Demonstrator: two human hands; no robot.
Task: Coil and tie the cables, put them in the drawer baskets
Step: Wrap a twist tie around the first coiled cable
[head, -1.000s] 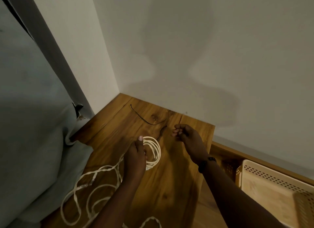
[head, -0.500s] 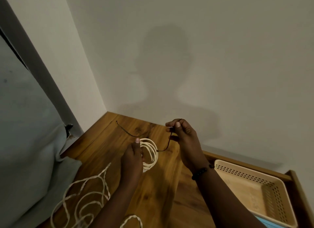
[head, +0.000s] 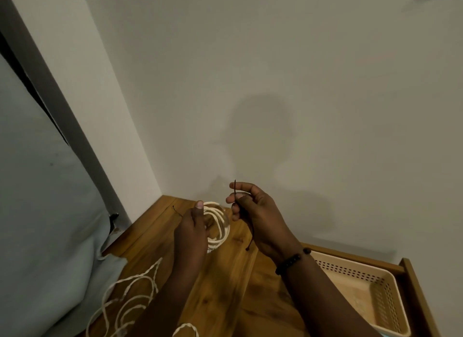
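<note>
Bare wooden top (head: 225, 294) between loose cable loops (head: 130, 296) and basket (head: 363, 286); wall (head: 275, 98) close behind.

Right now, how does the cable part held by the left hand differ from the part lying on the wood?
The coiled part is wound into tight, stacked loops and gripped by the left hand above the wooden top. The loose part sprawls in wide, uneven curves, lying flat, untouched. Both are the same pale cable.

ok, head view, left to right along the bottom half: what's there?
pale fabric → loose white cable → left hand holding the cable coil → right hand pinching a dark tie → beige perforated basket → drawer edge
</note>
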